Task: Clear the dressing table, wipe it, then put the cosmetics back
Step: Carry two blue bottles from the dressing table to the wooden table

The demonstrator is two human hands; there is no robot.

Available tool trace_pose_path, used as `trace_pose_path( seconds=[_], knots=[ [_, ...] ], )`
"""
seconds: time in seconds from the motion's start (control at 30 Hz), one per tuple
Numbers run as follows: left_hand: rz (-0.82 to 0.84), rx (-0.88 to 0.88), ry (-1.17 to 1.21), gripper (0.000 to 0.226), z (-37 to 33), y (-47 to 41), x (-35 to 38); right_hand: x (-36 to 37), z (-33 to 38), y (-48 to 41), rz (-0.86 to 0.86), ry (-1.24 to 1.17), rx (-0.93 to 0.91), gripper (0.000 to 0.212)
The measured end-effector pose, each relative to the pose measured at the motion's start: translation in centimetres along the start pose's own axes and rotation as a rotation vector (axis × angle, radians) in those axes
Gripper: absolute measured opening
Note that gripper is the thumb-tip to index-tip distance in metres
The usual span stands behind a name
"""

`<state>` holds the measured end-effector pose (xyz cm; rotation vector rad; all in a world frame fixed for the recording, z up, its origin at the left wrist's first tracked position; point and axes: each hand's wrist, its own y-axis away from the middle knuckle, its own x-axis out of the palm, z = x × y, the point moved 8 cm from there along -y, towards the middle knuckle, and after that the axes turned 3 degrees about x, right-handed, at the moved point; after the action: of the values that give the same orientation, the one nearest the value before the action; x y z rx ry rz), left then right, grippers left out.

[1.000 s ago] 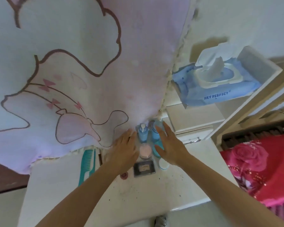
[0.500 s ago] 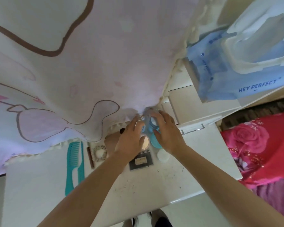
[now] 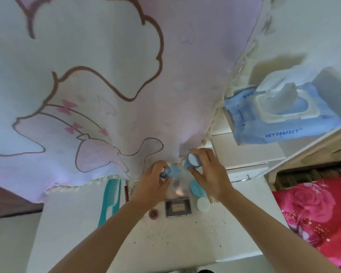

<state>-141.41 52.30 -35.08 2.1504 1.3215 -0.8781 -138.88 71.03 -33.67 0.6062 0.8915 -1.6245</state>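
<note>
Two blue bottles are off the bench (image 3: 185, 243), one in each hand: the left hand (image 3: 152, 186) has its grip closed around a blue pump bottle (image 3: 170, 172), and the right hand (image 3: 209, 174) clasps a second blue bottle (image 3: 193, 160), tipped so its round end faces up. Below and between the grips lie a clear round compact (image 3: 177, 189), a dark square palette (image 3: 178, 208) and a small reddish pot (image 3: 153, 213). Just under the right grip sit a teal jar (image 3: 197, 188) and a white lid (image 3: 203, 204). Left of the left grip lies a teal comb (image 3: 109, 200), partly beneath a pink printed cloth (image 3: 106, 85). Up right, an open pack of wipes (image 3: 280, 115) rests on a shelf (image 3: 244, 156).
</note>
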Motion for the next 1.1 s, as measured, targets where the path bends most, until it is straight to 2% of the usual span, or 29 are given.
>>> trace_pose_path(
  seconds=[0.2, 0.37, 0.43, 0.6, 0.73, 0.93, 1.1],
  knots=[
    [-0.262, -0.138, 0.002, 0.045, 1.0, 6.3, -4.7, 2.6, 4.8, -0.2, 0.040, -0.070, -0.082, 0.054],
    [-0.582, -0.289, 0.148, 0.048, 4.6, 14.0, -9.6, 6.0, 11.0, 0.3, 0.127, -0.269, -0.090, 0.081],
    [-0.690, -0.299, 0.190, 0.048, 5.8, 17.8, -12.3, 6.9, 15.2, 0.9, 0.160, -0.340, -0.127, 0.078],
    [-0.970, -0.415, 0.213, 0.045, 8.7, 30.2, -20.9, 10.0, 28.4, 4.0, 0.225, -0.459, -0.300, 0.061],
    [-1.177, -0.536, 0.150, 0.048, 11.2, 44.7, -26.9, 14.3, 41.5, 9.7, 0.280, -0.525, -0.446, 0.061],
    [-1.419, -0.638, 0.013, 0.043, 14.3, 68.6, -34.2, 22.2, 62.1, 23.0, 0.458, -0.573, -0.671, 0.065],
    [-1.568, -0.790, -0.125, 0.047, 16.9, 84.9, -37.2, 27.4, 75.4, 34.6, 0.653, -0.670, -0.811, 0.063]
  ],
)
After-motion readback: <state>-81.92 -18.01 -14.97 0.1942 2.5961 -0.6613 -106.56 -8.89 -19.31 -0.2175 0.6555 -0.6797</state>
